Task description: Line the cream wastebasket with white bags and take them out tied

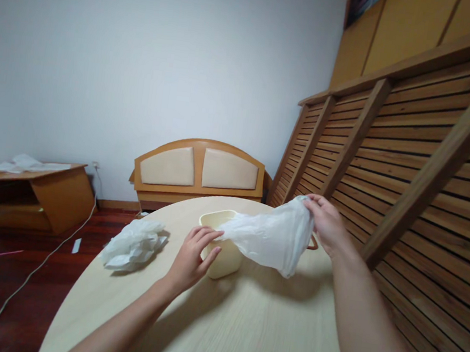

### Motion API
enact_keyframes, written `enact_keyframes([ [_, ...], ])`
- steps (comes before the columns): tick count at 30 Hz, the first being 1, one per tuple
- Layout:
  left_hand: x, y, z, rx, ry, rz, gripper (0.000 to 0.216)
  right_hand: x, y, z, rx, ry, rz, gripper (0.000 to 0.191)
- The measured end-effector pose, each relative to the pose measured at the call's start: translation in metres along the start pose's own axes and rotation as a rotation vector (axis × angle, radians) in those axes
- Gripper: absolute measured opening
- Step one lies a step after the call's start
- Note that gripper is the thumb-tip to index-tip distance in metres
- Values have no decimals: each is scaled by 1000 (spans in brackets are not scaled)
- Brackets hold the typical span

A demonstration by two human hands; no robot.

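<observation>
A small cream plastic bin [225, 261] stands on the round table, tilted slightly in my view. My left hand [195, 254] is at its near left rim, fingers over the edge and thumb against the outer wall. A thin white plastic bag [277, 232] stretches from the bin's mouth out to the right, its narrow end gathered at the rim near my left fingertips. At the bag's wider far end, my right hand [326, 220] pinches the upper corner between thumb and fingers. Behind the bag, a small brown curved piece [313, 243] shows in part.
Crumpled white plastic [134, 243] lies on the left of the pale round table [277, 324]. Beyond stands a wooden headboard [199, 166]. Wooden slats [416, 164] lean along the right. A low cabinet [58, 200] and a cable [41, 266] are at the left.
</observation>
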State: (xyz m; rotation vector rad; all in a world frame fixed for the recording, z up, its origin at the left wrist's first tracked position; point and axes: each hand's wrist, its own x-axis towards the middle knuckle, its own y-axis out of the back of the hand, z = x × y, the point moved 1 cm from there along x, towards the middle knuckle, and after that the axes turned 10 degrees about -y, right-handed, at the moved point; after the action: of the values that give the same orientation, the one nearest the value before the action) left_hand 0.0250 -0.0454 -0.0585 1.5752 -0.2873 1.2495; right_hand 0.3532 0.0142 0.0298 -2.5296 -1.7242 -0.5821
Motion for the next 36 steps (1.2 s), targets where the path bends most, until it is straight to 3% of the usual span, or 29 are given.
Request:
enact_keyframes([
  [5, 0, -2, -3, 28, -44, -1, 24, 8, 0, 29, -291, -20, 46, 21],
  [10, -2, -4, -4, 38, -50, -2, 26, -20, -29, 4, -375, 153, -123, 34],
  [12, -2, -5, -4, 41, -50, -5, 26, -39, -48, -9, -424, 312, -306, 62],
  [15, -2, -5, -3, 45, -45, -4, 26, -64, -75, -16, -509, 423, -475, 111],
  [17, -2, -5, -3, 47, -39, 1, 25, -72, -89, -10, -563, 453, -522, 129],
  [20, -3, -5, -3, 44, -29, 20, 19, -70, -99, 5, -601, 417, -548, 139],
  [23, -4, -6, -4, 44, -28, 24, 14, -63, -99, 16, -558, 323, -580, 135],
  [27, -4, -7, -5, 53, -34, 22, 12, -56, -89, 20, -507, 203, -642, 112],
  [31, -3, -7, -5, 64, -44, 23, 12, -52, -79, 16, -457, 258, -726, 78],
  [36, -4, -7, -5, 67, -25, 49, 14, -47, -65, 2, -346, 303, -679, 77],
])
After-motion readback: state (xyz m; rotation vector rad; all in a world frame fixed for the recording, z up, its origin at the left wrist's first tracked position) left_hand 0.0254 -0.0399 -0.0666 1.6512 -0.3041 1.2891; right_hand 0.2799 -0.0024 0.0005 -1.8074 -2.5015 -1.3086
